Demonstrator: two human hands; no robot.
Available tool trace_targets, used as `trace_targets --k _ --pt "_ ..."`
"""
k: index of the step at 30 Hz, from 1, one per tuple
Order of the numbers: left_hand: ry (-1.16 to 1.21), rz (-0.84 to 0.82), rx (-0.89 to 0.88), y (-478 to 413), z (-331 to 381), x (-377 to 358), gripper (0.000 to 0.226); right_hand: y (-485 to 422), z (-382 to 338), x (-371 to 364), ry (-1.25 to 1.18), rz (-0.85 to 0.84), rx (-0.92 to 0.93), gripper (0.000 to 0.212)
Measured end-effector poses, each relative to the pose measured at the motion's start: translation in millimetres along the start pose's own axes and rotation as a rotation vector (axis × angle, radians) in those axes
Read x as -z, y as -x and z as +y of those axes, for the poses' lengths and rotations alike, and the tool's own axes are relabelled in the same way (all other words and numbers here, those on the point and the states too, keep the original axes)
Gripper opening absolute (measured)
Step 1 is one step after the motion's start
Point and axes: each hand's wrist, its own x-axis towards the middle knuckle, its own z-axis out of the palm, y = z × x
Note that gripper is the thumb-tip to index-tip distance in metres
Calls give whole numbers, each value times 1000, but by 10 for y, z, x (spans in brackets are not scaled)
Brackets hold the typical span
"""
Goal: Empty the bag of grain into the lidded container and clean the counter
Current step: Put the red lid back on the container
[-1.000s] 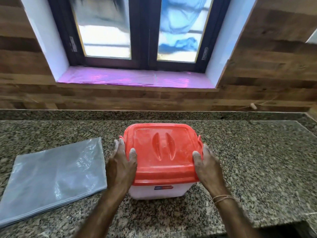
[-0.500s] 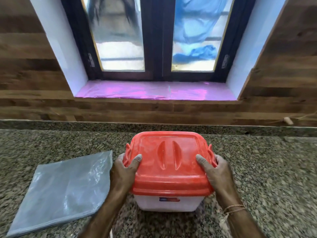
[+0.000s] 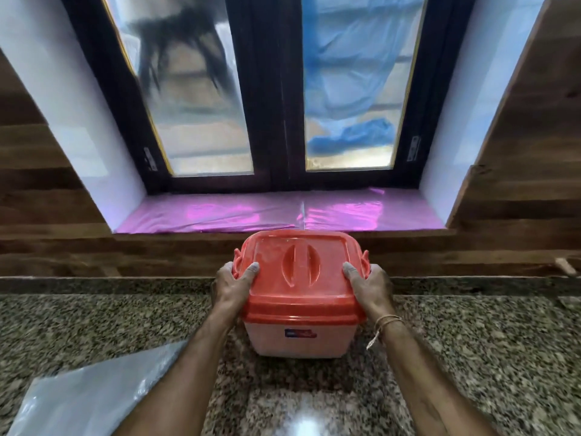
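Our left grip and right grip each clasped one side of the red lid, thumbs on top. The lid sat closed on the white container, at the back of the speckled bench; we could not tell if it touched it. The flat, clear bag lay on the bench, near left.

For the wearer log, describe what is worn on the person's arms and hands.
No sleeves are in view; the arms are uncovered as far as the frame shows. The left hand and right hand wear no gloves. A thin tan thread band circles the right wrist, one loose end dangling. The left wrist carries nothing.
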Motion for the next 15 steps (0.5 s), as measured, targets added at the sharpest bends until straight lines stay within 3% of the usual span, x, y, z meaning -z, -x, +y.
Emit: trace_targets --k 6,8,12,15 --pt "-44 43 0 -226 -190 -76 42 -132 148 -190 -32 80 -2 54" --pt "-53 47 12 -251 -199 -84 48 -116 128 -192 -40 88 3 61" --pt "-148 -16 63 -171 -252 9 92 85 -1 -121 -22 75 -8 88" --pt "-166 -32 69 128 -446 328 108 627 -51 -105 119 356 117 96"
